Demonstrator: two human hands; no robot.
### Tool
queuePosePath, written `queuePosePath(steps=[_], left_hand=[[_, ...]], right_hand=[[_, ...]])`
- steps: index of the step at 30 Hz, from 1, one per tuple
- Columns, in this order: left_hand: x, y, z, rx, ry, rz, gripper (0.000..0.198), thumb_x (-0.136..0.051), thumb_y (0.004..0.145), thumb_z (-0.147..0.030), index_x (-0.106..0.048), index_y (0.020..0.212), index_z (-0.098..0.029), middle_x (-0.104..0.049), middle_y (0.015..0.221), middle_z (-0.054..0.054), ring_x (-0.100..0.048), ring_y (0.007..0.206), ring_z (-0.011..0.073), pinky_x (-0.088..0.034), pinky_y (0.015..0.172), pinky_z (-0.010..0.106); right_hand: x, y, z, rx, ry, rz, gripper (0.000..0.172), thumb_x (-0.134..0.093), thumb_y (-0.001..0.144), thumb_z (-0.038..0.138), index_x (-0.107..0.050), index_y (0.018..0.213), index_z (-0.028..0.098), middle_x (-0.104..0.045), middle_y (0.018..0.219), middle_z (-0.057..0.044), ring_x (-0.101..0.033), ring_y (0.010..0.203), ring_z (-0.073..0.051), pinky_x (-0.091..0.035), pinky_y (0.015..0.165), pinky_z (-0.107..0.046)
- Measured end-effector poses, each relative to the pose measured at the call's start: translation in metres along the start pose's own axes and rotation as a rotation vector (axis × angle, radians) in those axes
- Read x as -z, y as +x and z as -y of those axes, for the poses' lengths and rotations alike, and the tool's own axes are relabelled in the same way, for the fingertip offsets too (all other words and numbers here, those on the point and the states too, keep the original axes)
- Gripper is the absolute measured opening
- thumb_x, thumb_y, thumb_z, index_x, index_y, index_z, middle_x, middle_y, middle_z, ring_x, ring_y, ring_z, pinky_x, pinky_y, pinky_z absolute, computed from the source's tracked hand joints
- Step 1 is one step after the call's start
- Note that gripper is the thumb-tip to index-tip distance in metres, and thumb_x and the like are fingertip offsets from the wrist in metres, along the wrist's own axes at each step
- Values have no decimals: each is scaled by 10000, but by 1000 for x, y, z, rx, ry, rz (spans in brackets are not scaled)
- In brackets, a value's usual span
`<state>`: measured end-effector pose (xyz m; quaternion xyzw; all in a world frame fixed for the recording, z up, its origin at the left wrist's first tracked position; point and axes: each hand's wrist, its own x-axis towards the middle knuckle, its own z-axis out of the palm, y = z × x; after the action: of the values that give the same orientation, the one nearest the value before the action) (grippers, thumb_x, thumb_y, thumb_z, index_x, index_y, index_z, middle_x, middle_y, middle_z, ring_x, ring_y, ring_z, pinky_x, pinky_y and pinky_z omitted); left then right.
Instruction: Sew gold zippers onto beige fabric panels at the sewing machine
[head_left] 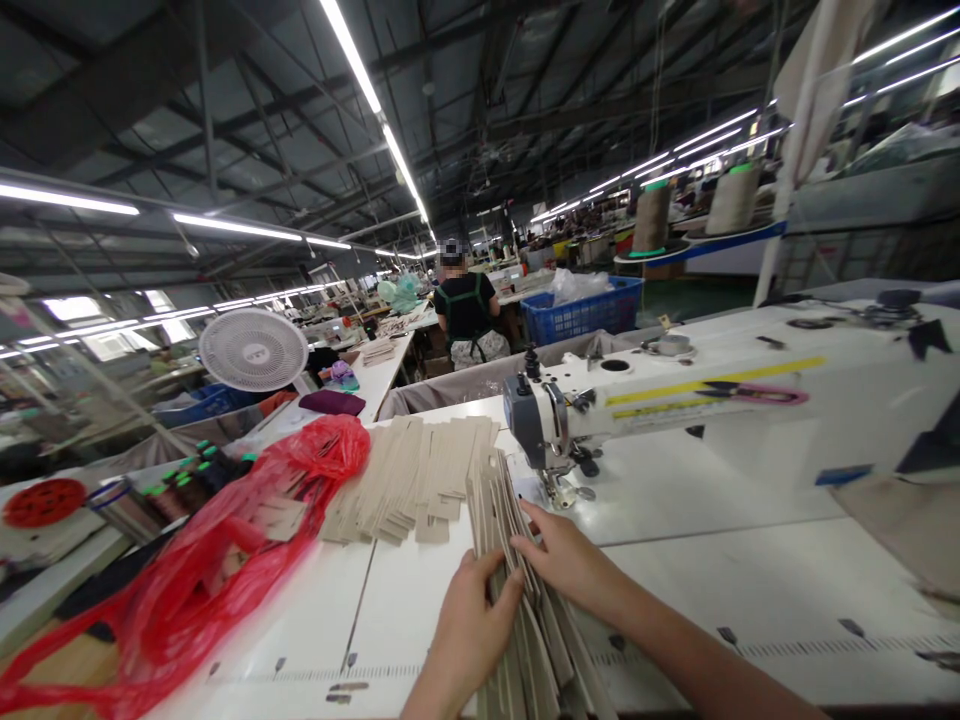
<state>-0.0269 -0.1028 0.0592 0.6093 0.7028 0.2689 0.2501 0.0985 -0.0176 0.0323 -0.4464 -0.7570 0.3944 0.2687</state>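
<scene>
A thick row of beige strips [517, 620], standing on edge and slightly fanned, runs toward me across the white sewing table [292, 620]. My left hand [476, 615] grips the bundle from its left side, thumb bent over the top edges. From the right, my right hand [562, 550] holds the same bundle farther up, its thumb and fingers on the strips; some fingertips are hidden. Just beyond my right hand is the needle end of a white sewing machine [847, 410]. More flat beige pieces [405, 475] lie overlapped to the left of the bundle.
A red plastic bag [247, 560] with beige pieces in it covers the table's left side. Pink-handled snips [757, 392] lie on the machine. A white fan [253, 349], thread cones [733, 200], a blue basket [583, 308] and a person [466, 310] are farther back.
</scene>
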Motion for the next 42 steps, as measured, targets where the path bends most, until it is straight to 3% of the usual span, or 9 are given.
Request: queuePosePath(steps=[4,9,14,23,30,36,40,42], left_hand=[[-5,2,7,20,3,8,415,-424,787,-260,-582,1141,-114,-612,1112,117,-532,1072,236,-366,973,325],[-9,4,11,-43,-36,-32,641,-383,731,-114,-321,1368,-77,-429,1373,125,-379,1271,188,-249,1078,299],[-7,1,8,-34,0,-13,501,-363,738,-126,-524,1213,-105,-587,1171,113,-510,1125,199,-332,1019,303],[-6,-1,-3,-6,12,-43,434,-456,809,-383,-574,1160,-156,-618,1095,104,-539,1063,242,-380,952,345],[-4,4,1,24,-3,-28,437,-479,777,-348,-578,1150,-143,-623,1101,100,-535,1076,234,-369,962,329],[-3,5,2,58,26,-13,458,-445,768,-287,-555,1171,-98,-597,1166,119,-512,1120,231,-342,999,320],[-4,5,4,83,47,-11,484,-439,742,-209,-532,1196,-71,-582,1190,125,-500,1140,221,-330,1014,301],[-5,5,5,86,53,-21,496,-431,722,-166,-533,1196,-63,-588,1174,127,-509,1126,217,-333,1010,293]], right_hand=[[1,-1,0,27,13,-25,399,-508,775,205,-553,1162,119,-668,997,-120,-622,916,-228,-449,817,-310],[2,-2,4,14,-1,18,394,-492,793,207,-536,1173,113,-670,954,-112,-624,883,-221,-448,795,-304],[2,-1,6,-26,-21,25,426,-491,808,235,-516,1192,53,-659,963,-146,-616,861,-234,-442,782,-313],[-2,2,1,-50,1,22,493,-515,802,237,-469,1246,26,-651,938,-145,-613,775,-210,-436,737,-295],[0,1,1,-35,42,33,458,-526,795,264,-498,1212,76,-669,893,-103,-620,748,-196,-443,705,-279],[-2,-3,-6,9,39,-8,325,-474,817,237,-573,1101,114,-678,950,-112,-621,898,-216,-441,790,-291],[-3,-4,-10,23,-90,0,241,-451,789,143,-616,965,130,-683,897,-98,-625,859,-203,-447,775,-275],[-1,-2,-13,21,-189,-31,279,-428,765,73,-618,963,124,-676,935,-112,-618,893,-201,-438,805,-271]])
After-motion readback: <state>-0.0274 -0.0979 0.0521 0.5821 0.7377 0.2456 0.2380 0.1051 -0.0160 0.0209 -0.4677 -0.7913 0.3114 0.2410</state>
